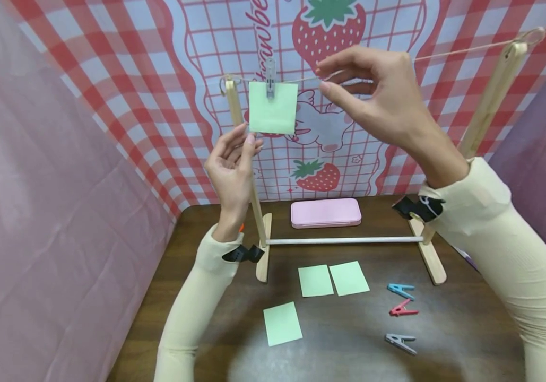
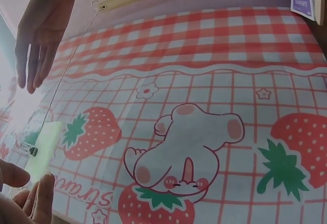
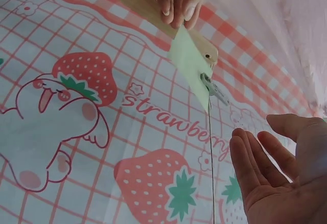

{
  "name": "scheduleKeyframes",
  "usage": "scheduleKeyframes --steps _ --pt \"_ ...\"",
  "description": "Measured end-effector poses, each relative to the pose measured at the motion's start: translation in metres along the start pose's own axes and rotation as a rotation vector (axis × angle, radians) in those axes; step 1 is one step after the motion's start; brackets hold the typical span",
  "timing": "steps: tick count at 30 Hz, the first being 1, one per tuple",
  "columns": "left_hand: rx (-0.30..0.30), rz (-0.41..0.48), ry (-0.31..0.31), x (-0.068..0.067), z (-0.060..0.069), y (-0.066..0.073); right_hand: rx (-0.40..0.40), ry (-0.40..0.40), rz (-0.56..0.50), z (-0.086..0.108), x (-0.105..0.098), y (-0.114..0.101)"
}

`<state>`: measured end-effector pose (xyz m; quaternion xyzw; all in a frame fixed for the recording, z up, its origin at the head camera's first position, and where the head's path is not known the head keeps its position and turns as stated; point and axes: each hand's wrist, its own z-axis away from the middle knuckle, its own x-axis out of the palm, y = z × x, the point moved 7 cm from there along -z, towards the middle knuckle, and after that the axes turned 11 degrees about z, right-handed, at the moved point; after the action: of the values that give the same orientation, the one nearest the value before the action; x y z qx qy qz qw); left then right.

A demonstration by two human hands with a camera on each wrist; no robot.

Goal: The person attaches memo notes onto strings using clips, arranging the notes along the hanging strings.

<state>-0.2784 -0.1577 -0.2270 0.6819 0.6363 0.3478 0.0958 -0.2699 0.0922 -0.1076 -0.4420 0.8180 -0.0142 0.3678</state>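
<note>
A pale green sticky note [image 1: 273, 114] hangs from a string [image 1: 459, 52], held by a clear clothespin [image 1: 270, 79]. My left hand [image 1: 232, 167] is at the note's lower left corner, thumb and fingertips pinching it; in the right wrist view those fingers [image 3: 179, 4] meet the paper's tip. To the right of the clothespin, my right hand [image 1: 380, 95] is raised beside the string with thumb and fingers apart, holding nothing. In the right wrist view the clothespin [image 3: 213, 88] grips the note [image 3: 189, 63] on its own.
Two wooden posts [image 1: 492, 101] joined by a white rod [image 1: 344, 241] carry the string. On the table lie more green notes [image 1: 282, 323], a blue clothespin [image 1: 400, 290], a red clothespin [image 1: 403, 309] and a grey clothespin [image 1: 400, 342]. A pink case [image 1: 326, 212] sits behind the rod.
</note>
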Motion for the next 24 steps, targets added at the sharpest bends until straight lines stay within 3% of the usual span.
scheduleKeyframes --steps 8,16,24 --pt "-0.007 0.013 -0.008 -0.006 0.006 -0.002 -0.050 -0.015 0.054 0.033 -0.007 0.007" --pt "-0.045 -0.059 -0.081 -0.011 0.024 -0.006 -0.080 -0.052 0.087 0.063 -0.004 0.022" --pt "-0.070 -0.293 -0.189 -0.022 0.047 -0.007 -0.047 -0.149 0.131 0.097 0.007 0.047"
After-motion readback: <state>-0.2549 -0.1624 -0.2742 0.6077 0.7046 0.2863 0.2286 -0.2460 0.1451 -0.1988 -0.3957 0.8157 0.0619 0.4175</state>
